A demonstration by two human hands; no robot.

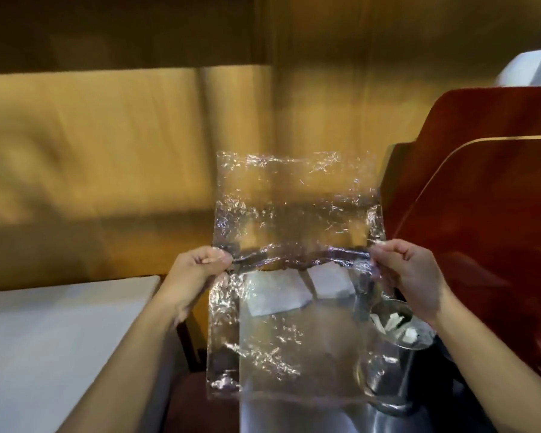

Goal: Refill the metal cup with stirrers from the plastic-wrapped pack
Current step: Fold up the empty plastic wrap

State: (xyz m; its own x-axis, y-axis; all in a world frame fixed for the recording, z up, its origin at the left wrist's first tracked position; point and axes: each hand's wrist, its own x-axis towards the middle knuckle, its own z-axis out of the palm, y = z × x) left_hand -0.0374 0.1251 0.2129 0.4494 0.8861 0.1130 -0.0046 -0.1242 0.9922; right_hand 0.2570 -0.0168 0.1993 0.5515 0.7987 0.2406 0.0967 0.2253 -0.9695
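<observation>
A clear, crinkled plastic wrap is stretched flat in front of me, folded along a crease at hand height. My left hand pinches its left edge and my right hand pinches its right edge. No stirrers show inside the wrap. Below my right hand stands the metal cup, with pale stirrer ends sticking up inside it. The cup's left side is blurred behind the plastic.
A white table top lies at the lower left. A shiny metal surface holds the cup, with white paper pieces behind the plastic. Dark red curved chair backs rise at the right. A wooden wall fills the background.
</observation>
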